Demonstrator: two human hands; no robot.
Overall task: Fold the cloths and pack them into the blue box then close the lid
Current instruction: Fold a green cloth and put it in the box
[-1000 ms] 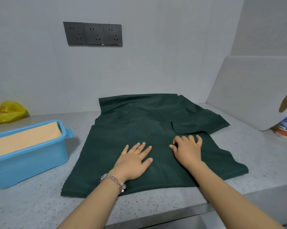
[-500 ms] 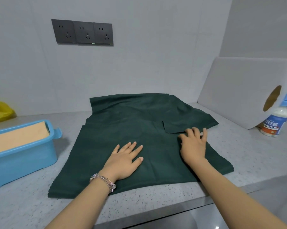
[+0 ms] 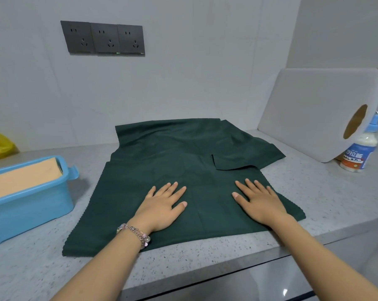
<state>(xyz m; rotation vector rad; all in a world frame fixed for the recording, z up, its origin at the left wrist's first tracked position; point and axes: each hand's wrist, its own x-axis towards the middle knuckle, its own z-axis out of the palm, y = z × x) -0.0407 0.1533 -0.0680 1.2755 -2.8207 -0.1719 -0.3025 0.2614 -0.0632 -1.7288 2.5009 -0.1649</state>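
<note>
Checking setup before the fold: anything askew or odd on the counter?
One thing: the green cloths are not squared up. The far-right piece lies skewed, with a corner flipped over. Both hands, left and right, lie flat on the top cloth. Nothing spilled or damaged.

The dark green cloths (image 3: 173, 170) are soft, matt fabric with pinked, zigzag edges. Left of them the blue box (image 3: 31, 205) is smooth plastic with a slight sheen. The tabletop (image 3: 314, 192) under the cloths looks like speckled grey stone, matt, with a glossy front below its edge. Right of the cloths stands a white paper roll (image 3: 314, 114), matt.
</note>
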